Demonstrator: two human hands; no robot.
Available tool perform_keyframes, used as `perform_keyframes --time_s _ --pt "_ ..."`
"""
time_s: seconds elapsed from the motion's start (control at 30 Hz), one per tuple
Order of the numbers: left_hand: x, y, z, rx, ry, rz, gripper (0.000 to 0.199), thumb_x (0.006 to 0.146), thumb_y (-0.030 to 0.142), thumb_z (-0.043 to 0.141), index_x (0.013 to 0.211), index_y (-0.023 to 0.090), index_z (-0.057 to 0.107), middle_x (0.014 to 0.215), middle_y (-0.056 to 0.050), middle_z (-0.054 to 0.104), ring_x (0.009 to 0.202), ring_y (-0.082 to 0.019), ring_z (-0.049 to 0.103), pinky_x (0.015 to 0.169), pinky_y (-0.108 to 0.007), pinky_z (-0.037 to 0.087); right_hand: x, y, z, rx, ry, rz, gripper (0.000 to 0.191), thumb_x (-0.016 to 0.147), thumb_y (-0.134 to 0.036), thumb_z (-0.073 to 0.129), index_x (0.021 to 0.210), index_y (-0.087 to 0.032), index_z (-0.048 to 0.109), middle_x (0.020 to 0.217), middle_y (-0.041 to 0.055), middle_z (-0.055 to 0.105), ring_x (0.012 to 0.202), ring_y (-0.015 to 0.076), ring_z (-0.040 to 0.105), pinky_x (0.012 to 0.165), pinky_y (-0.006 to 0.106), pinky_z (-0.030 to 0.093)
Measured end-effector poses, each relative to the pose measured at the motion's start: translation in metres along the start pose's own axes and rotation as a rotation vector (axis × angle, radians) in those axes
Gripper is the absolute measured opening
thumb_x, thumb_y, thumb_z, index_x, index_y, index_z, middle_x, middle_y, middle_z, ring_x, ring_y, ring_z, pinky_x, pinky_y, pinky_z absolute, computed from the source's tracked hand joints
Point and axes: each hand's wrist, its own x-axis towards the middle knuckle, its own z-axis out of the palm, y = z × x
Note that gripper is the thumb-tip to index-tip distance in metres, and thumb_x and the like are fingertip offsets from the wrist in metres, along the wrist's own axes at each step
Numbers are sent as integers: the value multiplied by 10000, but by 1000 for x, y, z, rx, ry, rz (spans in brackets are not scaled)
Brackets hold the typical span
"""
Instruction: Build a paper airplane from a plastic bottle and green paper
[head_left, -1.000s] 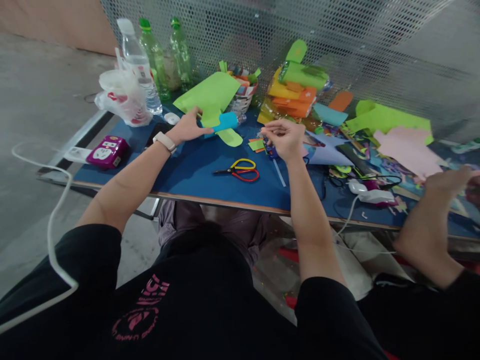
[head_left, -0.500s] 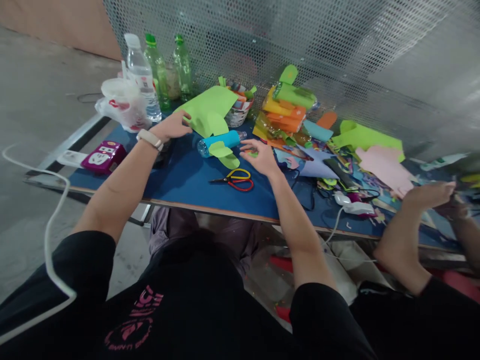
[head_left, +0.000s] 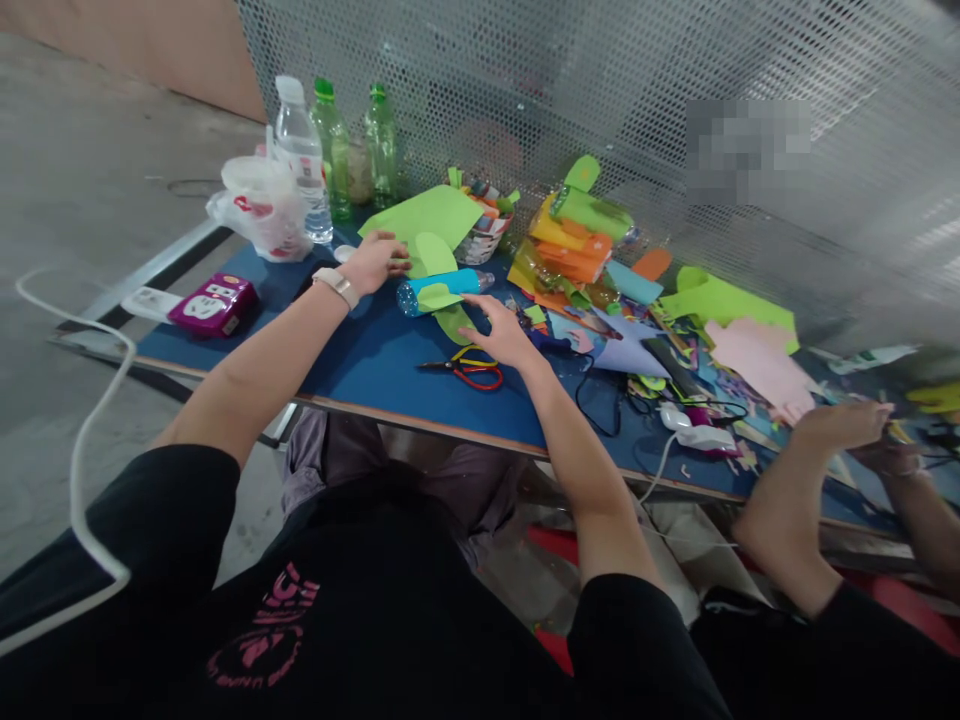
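Observation:
A plastic bottle wrapped in blue paper (head_left: 466,282) lies on its side on the blue table, with rounded green paper pieces (head_left: 437,297) at its middle. My left hand (head_left: 375,262) hovers at the bottle's left, over the edge of a large green paper sheet (head_left: 420,218), fingers loosely stretched. On the other side, my right hand (head_left: 501,330) has thumb and fingers apart beside the green pieces; whether it touches them I cannot tell. Just below that hand lie scissors (head_left: 480,370) with one yellow and one red handle loop.
Clear bottle (head_left: 301,165), green bottles (head_left: 381,145) and a bagged cup (head_left: 262,215) stand at back left. A purple power socket (head_left: 215,306) sits left. Paper-covered bottles (head_left: 577,235) and scraps (head_left: 637,340) fill the right, where another person's arm (head_left: 806,480) reaches in.
My left hand has moved right, closer to the bottle. My right hand has come left and down toward the green pieces and scissors. The view has shifted slightly.

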Motion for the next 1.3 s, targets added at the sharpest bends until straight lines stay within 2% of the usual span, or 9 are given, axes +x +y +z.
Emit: perform_keyframes --time_s 0.07,0.2,0.37,0.5,0.63,0.8,1.03,1.17,1.3 --pt "-7 6 -1 189 69 20 563 1105 455 671 1578 165 766 1432 -263 837 1333 -434 845 1285 -754 648 1 -1 1 5 20 -26 961 1058 -1023 732 1729 -337 788 1803 173 755 1709 517 669 1480 783 517" --pt "-21 12 -2 583 -79 199 387 1000 129 621 1199 164 952 1677 -226 787 1642 -440 669 1517 -668 440 2 3 4 2 38 -56 978 1012 -1109 709 1589 -334 865 1829 182 726 1751 537 633 1518 827 465" --pt "-28 15 5 767 -249 274 684 1084 184 606 1733 174 824 2005 -250 515 1911 -529 386 1543 -766 377 4 4 8 -1 107 -80 1019 962 -1169 697 1453 -307 928 1993 192 534 1859 560 513 1560 836 410" --pt "-27 14 10 782 -275 286 822 1071 227 650 1891 174 683 2058 -258 441 1969 -578 250 1575 -823 273 5 -7 10 -12 88 -87 861 999 -1077 771 1376 -328 965 2042 126 475 1940 561 384 1542 844 436" --pt "-30 11 12 773 -202 256 909 1054 184 622 1962 199 581 2120 -221 338 1985 -560 231 1574 -866 200 4 -14 12 -37 67 -99 801 1047 -1004 777 1430 -323 947 2003 145 535 1936 531 409 1589 790 396" --pt "-30 5 9 739 -82 237 1024 1001 160 612 1998 28 418 2079 -312 377 1940 -531 355 1580 -833 211 3 -9 12 -27 106 -105 833 1007 -1053 756 1365 -317 913 1976 176 562 1842 547 543 1577 803 410" --pt "-26 13 -11 464 225 195 957 1085 275 615 1996 76 406 2101 -266 349 1939 -474 383 1601 -707 321 4 -5 12 -11 85 -86 899 953 -1078 790 1394 -302 893 1982 204 549 1828 558 554 1558 825 415" --pt "-25 16 -24 325 397 272 872 1159 560 735 1904 146 550 2064 -242 437 1974 -396 340 1587 -666 348 5 -4 15 -20 42 -51 1081 932 -1172 717 1531 -289 891 2023 200 498 1913 547 441 1597 787 350" --pt "-15 8 -32 271 530 413 1127 1175 939 484 1710 -51 558 2036 -343 417 1926 -124 315 1539 -508 294 6 -5 17 -81 -55 -7 1298 928 -1264 555 1711 -269 842 2102 173 383 1980 543 303 1614 767 291"
